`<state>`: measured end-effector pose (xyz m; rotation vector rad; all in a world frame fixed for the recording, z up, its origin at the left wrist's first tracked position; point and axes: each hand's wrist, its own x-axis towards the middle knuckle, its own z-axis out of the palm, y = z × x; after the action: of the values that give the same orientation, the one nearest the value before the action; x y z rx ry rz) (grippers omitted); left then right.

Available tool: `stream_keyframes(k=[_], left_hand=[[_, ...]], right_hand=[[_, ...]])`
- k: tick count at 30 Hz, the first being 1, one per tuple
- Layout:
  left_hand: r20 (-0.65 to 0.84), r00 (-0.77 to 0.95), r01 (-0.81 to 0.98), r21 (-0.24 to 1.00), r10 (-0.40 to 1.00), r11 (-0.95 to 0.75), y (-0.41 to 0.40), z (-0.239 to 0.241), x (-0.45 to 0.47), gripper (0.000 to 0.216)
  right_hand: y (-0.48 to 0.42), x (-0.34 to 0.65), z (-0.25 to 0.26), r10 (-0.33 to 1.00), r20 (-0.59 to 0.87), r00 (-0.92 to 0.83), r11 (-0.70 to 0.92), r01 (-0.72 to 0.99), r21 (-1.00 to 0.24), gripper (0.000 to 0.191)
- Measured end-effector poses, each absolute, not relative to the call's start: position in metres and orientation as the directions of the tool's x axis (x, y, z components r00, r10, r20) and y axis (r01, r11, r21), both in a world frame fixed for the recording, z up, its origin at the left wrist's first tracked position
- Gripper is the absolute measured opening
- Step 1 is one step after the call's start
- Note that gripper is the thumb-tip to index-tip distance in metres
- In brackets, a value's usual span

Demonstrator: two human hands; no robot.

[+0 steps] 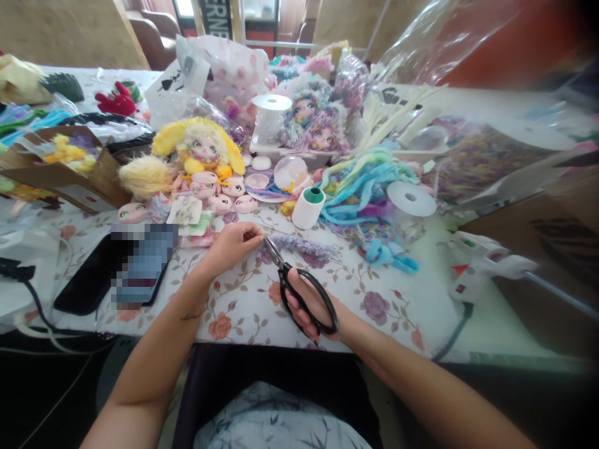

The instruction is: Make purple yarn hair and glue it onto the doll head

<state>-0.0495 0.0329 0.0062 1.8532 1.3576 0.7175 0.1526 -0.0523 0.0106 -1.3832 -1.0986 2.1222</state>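
My right hand (306, 305) grips black-handled scissors (306, 296), thumb and fingers through the loops. Their blades point up and left, and the tips meet the fingertips of my left hand (238, 243). That hand is closed in a pinch; whatever lies between its fingers is too small to make out. Just right of the blades, a fluffy lilac strip of yarn (306, 246) lies on the flowered tablecloth (253, 312). A white thread cone (309, 209) with a green top stands behind the strip.
Two phones (147, 265) lie at left. Doll faces (219, 193) and a yellow-eared doll (203, 149) sit behind my left hand. Blue yarn (360, 187), a white spool (412, 198) and a glue gun (486, 259) are to the right. A cardboard box (538, 249) borders the right side.
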Motion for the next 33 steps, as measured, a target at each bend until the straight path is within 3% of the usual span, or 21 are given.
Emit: stream_keyframes(k=[7,11,16,21,24,27,30,33], left_hand=[[-0.123,0.206,0.402,0.915,0.971,0.03,0.037,0.022,-0.065,0.021],[-0.206,0.222,0.384,0.917,0.953,0.109,0.038,0.025,-0.068,0.02],[-0.173,0.149,0.375,0.921,0.974,0.106,0.039,0.022,-0.069,0.018],[-0.138,0.01,0.33,0.935,0.99,0.127,0.041,0.02,-0.078,0.02],[-0.025,-0.065,0.473,0.879,0.998,0.053,0.042,0.017,-0.082,0.014],[0.02,0.055,0.685,0.727,0.998,-0.053,0.043,0.015,-0.085,0.007],[0.053,0.106,0.722,0.682,0.993,-0.114,0.043,0.014,-0.089,0.023],[0.17,0.055,0.763,0.629,0.984,-0.151,0.043,0.015,-0.09,0.018]], right_hand=[[-0.047,0.153,0.006,0.576,-0.701,-0.421,-0.751,0.068,-0.657,0.072],[-0.044,0.154,0.008,0.522,-0.732,-0.438,-0.798,0.051,-0.6,0.07],[-0.038,0.157,0.012,0.424,-0.751,-0.507,-0.874,-0.011,-0.486,0.071],[-0.038,0.158,0.012,0.43,-0.744,-0.512,-0.874,-0.028,-0.486,0.069],[-0.042,0.158,0.01,0.477,-0.716,-0.509,-0.845,-0.043,-0.533,0.069],[-0.047,0.159,0.01,0.525,-0.687,-0.503,-0.807,-0.038,-0.589,0.069],[-0.05,0.16,0.011,0.536,-0.679,-0.502,-0.788,-0.007,-0.616,0.07],[-0.053,0.16,0.012,0.553,-0.651,-0.52,-0.762,0.002,-0.648,0.071]])
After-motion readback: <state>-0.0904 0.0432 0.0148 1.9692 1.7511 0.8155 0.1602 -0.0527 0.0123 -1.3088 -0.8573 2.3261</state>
